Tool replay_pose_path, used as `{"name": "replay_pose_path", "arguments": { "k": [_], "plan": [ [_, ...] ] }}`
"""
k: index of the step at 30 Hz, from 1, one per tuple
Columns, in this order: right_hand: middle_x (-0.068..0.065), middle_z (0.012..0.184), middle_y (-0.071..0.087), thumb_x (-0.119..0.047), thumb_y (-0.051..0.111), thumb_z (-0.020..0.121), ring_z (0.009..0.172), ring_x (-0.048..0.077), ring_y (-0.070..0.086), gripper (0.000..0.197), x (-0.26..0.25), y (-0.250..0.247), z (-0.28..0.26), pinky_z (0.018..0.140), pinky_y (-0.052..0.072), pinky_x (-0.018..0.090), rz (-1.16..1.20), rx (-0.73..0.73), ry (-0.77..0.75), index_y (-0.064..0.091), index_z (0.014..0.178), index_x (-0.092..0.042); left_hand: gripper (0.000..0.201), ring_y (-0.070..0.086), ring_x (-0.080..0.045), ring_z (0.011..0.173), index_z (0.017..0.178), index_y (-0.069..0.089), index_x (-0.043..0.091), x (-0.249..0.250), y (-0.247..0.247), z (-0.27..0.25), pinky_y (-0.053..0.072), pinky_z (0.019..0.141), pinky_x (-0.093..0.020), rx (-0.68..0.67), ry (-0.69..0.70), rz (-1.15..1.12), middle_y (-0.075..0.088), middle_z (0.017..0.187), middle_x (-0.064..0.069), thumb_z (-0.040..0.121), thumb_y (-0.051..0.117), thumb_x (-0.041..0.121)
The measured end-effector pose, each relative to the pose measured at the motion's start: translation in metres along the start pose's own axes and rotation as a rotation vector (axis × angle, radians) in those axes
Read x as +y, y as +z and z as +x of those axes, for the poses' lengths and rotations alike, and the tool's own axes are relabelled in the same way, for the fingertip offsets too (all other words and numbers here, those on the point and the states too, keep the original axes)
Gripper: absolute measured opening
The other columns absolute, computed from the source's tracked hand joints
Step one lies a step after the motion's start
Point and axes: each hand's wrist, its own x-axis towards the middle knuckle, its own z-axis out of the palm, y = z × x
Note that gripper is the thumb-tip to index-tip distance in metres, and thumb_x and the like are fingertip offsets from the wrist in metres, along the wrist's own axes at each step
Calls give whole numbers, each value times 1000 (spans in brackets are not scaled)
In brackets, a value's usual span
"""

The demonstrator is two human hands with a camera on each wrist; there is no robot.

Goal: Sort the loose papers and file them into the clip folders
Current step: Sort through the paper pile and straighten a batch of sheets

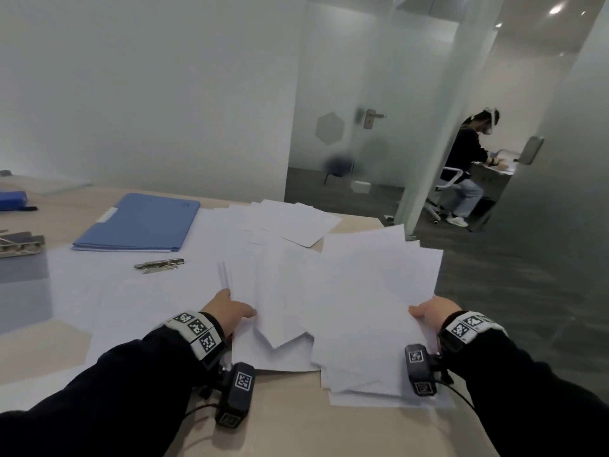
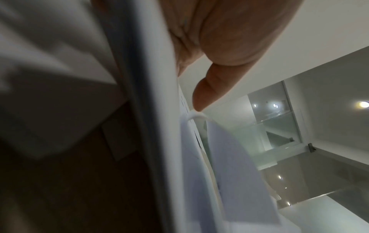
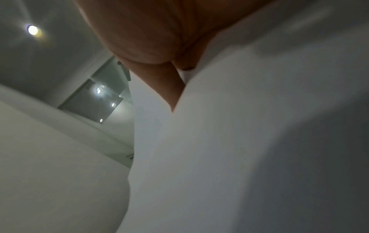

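The landmark is the closed blue plastic clip folder (image 1: 138, 222), which lies flat on the pale wooden table (image 1: 290, 420), at its far side.

To the left of the blue folder, at the table edge, lies a grey open clip folder with a metal lever clip (image 1: 20, 245) on top. Behind that, further left of the blue folder, there is a small blue box (image 1: 12, 199) with a dark pen (image 1: 23, 208) beside it.

Just in front of the blue folder, on white sheets, lies a loose silver metal clip bar (image 1: 159, 264).

To the right of the blue folder, many loose white paper sheets (image 1: 286, 225) are spread in disorder on the table, and they overlap one another.

In front of the blue folder and to its right, the left hand (image 1: 227, 311) pinches the left edge of a fanned bundle of white papers (image 1: 329, 308), with the thumb on top. In the left wrist view the thumb (image 2: 209, 91) presses on the paper edge; the other fingers are hidden behind the sheets.

The bundle is lifted, and its lower corners hang over the near part of the table.

Further right of the blue folder, the right hand (image 1: 433, 313) holds the right edge of the same bundle, thumb on top. The right wrist view shows only the palm and thumb (image 3: 171, 88) against the white paper, and the fingers are hidden.

Both arms wear dark sleeves (image 1: 108, 390) and wrist bands with black and white markers (image 1: 197, 331).

Far to the right of the blue folder, behind a glass wall (image 1: 425, 127), another person (image 1: 468, 166) sits on a white chair at a desk.
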Motion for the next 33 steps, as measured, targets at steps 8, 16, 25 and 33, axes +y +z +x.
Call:
{"name": "replay_pose_path", "arguments": {
  "k": [8, 16, 25, 33],
  "plan": [
    [17, 130, 61, -19, 64, 92, 121, 31, 56, 41, 2, 19, -22, 100, 40, 29, -178, -86, -102, 60, 126, 4, 83, 50, -32, 127, 145, 39, 3, 52, 21, -87, 37, 104, -36, 81, 16, 78, 49, 143, -13, 86, 60, 57],
    [16, 143, 49, -22, 46, 102, 132, 28, 46, 42, -4, 4, -35, 97, 38, 25, -185, 50, -114, 49, 138, -2, 60, 56, -34, 116, 138, 43, 4, 46, 13, -90, 45, 95, -33, 118, 18, 241, 58, 129, -14, 83, 67, 10],
    [7, 132, 57, -18, 51, 91, 125, 27, 49, 49, 4, -36, -46, 98, 42, 27, -98, 305, -138, 39, 138, -18, 93, 54, -30, 110, 152, 24, 15, 52, 6, -105, 45, 88, -31, 92, 62, 314, 55, 126, -12, 75, 73, -2],
    [16, 97, 70, 0, 61, 90, 68, 19, 68, 10, -22, -5, -60, 85, 53, 40, 783, 73, -317, 63, 89, -9, 67, 43, -24, 136, 143, 47, 16, 102, 9, -125, 28, 112, -37, 99, 269, 250, 47, 147, -3, 93, 50, 60]
  ]
}}
